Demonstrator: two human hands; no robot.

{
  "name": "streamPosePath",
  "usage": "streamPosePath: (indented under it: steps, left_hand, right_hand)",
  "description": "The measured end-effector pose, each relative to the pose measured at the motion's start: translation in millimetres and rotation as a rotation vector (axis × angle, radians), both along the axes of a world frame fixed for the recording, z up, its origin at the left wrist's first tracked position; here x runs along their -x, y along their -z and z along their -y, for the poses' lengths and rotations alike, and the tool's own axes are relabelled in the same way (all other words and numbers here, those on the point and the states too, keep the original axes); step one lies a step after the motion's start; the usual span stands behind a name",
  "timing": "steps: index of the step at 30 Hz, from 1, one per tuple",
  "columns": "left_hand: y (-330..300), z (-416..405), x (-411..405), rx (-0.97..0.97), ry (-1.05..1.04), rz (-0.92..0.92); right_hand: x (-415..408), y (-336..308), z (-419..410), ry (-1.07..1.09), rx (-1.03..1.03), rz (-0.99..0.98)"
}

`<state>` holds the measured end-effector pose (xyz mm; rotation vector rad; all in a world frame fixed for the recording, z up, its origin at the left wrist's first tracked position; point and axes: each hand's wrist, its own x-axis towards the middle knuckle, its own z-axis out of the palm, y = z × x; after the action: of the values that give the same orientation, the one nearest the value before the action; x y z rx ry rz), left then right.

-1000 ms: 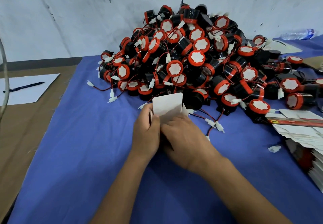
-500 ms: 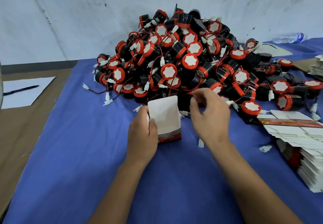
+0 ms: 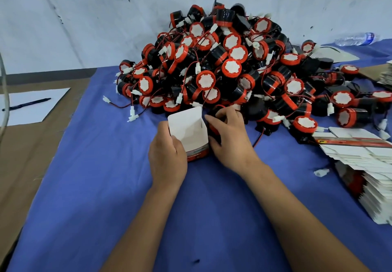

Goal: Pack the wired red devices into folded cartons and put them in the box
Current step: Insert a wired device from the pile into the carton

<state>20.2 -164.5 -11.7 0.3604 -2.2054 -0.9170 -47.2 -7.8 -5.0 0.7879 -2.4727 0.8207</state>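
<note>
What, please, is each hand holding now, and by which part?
The left hand grips the open white cardboard carton by its left side; the right hand grasps a black-and-red wired device around its body.

The right hand covered most of the device beside the carton. Right of the carton, the flat carton stack was cut off by the frame edge. Carton print was illegible.

Scuffed white wall, blue-clothed table

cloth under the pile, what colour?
Blue cloth, plain, no pattern. Head view.
</note>
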Motion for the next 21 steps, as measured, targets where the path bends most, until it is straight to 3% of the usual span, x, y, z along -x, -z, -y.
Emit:
streamPosePath:
  steps: [6,10,14,21]
  left_hand:
    - [3.6,0.5,5.4,-0.002,-0.007,0.002]
    - [4.5,0.1,6.5,0.003,-0.034,0.042]
    - [0.8,0.4,1.9,0.004,-0.050,0.056]
    - [-3.7,2.8,-28.6,-0.237,0.143,0.054]
  right_hand:
    - [3.0,-3.0,12.5,0.012,-0.238,0.140]
    - [-0.1,-13.4,2.8,0.026,-0.176,0.067]
    - [-0.2,-26.3,-18.5,0.067,-0.195,0.155]
    - [-5.5,-34.8,-46.4,0.113,-0.207,0.093]
